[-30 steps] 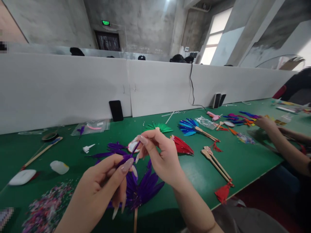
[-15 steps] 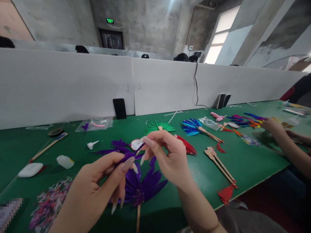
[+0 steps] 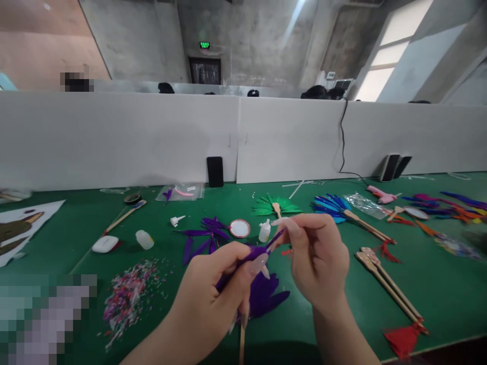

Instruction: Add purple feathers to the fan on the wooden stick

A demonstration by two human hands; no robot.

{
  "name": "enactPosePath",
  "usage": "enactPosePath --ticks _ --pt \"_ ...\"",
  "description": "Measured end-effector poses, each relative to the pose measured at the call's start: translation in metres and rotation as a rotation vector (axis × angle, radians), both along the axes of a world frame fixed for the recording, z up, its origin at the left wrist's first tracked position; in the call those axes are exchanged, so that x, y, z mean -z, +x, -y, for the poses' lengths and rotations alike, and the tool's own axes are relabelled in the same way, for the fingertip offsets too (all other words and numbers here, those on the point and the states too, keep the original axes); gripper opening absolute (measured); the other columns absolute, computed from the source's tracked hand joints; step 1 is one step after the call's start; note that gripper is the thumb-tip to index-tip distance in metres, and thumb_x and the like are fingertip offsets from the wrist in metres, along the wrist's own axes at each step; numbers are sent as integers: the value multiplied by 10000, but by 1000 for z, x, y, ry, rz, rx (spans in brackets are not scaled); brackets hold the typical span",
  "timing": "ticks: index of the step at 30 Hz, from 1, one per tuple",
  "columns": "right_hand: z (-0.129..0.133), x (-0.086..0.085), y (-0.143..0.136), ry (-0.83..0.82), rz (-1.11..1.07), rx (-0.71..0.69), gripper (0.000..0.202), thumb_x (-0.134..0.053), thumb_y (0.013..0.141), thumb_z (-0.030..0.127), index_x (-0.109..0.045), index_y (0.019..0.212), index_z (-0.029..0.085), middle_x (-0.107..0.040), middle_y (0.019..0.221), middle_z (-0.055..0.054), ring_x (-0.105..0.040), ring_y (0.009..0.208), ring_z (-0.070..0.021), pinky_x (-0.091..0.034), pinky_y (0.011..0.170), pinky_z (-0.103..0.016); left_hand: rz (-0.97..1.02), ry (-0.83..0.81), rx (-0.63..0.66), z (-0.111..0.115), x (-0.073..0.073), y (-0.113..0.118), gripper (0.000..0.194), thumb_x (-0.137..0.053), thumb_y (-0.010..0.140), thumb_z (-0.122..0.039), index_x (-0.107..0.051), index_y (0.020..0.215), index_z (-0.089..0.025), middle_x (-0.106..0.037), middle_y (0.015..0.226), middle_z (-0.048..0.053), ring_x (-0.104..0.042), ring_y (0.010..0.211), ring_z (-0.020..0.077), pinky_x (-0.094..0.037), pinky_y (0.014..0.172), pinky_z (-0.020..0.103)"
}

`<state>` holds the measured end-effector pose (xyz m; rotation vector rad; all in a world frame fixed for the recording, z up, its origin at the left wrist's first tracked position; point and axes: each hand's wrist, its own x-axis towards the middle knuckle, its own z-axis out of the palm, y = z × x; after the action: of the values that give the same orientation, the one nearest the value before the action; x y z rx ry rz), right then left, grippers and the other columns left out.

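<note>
My left hand point(image 3: 216, 291) pinches a purple feather point(image 3: 255, 250) between thumb and fingers. My right hand point(image 3: 321, 261) closes its fingertips on the thin quill end of the same feather. Both hands are raised over the table. Below them lies a purple feather fan point(image 3: 268, 299) with a wooden handle point(image 3: 242, 344), partly hidden by my left hand. Loose purple feathers point(image 3: 207, 238) rest beyond my left hand, beside a white disc point(image 3: 240, 228) with a reddish rim. A small white bottle point(image 3: 265, 231) stands just past my fingertips.
A green fan point(image 3: 277, 207) and a blue fan point(image 3: 331, 207) lie farther back. At right are wooden handles point(image 3: 391, 291) with a red tassel point(image 3: 403, 339) and a pink glue gun point(image 3: 381, 195). Shredded bits point(image 3: 131, 296) are heaped at left; a phone point(image 3: 215, 171) leans on the white partition point(image 3: 163, 137).
The view has swung left, so the table things sit farther right. The small white bottle now shows; the other person's arms have left the view. Both hands still hold the feather.
</note>
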<state>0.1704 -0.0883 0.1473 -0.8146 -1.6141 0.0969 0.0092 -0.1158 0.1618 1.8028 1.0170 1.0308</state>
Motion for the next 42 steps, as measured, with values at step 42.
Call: enactPosePath --ticks 42 --pt "17 -13 16 -200 -117 -215 317 -593 839 75 -629 1059 300 -713 775 31 -643 540 -91 -455 372 -164 -509 1069 -160 -5 12 2 126 -480 863 -81 -573 932 -129 -566 517 -20 -456 438 107 -314 456 263"
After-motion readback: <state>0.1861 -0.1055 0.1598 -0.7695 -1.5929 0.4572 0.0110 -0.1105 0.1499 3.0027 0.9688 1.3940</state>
